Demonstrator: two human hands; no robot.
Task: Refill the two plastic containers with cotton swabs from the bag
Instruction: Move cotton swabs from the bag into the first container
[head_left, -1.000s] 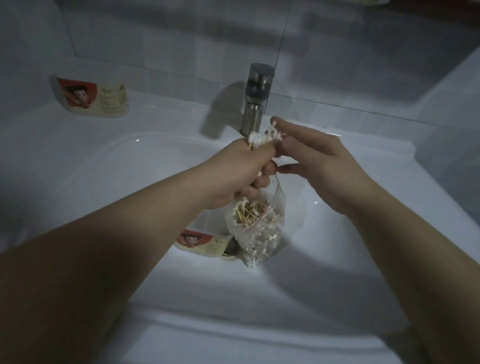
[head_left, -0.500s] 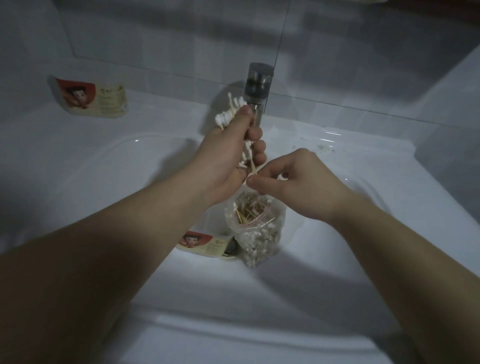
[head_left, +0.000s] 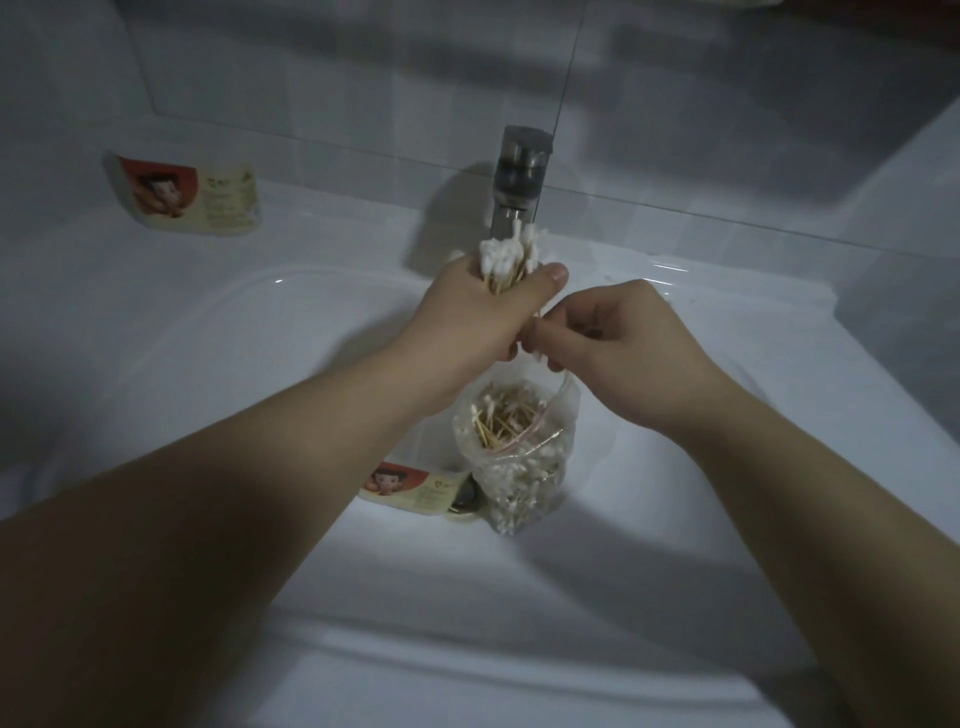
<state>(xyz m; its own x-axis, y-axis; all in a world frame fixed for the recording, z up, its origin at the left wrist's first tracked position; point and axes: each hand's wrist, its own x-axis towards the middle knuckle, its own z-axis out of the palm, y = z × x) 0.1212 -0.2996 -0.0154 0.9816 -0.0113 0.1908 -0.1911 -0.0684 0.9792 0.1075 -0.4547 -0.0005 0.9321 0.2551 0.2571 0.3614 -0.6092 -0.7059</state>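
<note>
My left hand (head_left: 488, 317) grips an upright bundle of cotton swabs (head_left: 511, 254), white tips up, just in front of the tap. My right hand (head_left: 618, 348) pinches the lower ends of those swabs right beside my left fingers. Below both hands a clear plastic bag (head_left: 519, 452) full of swabs stands open in the sink basin. One labelled plastic container (head_left: 415, 486) lies in the basin left of the bag, partly hidden by my left forearm. A second labelled container (head_left: 187, 195) lies on the counter at the back left.
The metal tap (head_left: 519, 176) rises at the back of the white sink (head_left: 208, 322), close behind the swab bundle. A metal drain plug (head_left: 465, 496) shows between the container and the bag. Tiled walls enclose the back and right.
My left hand has come slightly down and right with the bundle, which now stands more upright. My right hand moved from the bag's mouth up to the bundle's lower ends.
</note>
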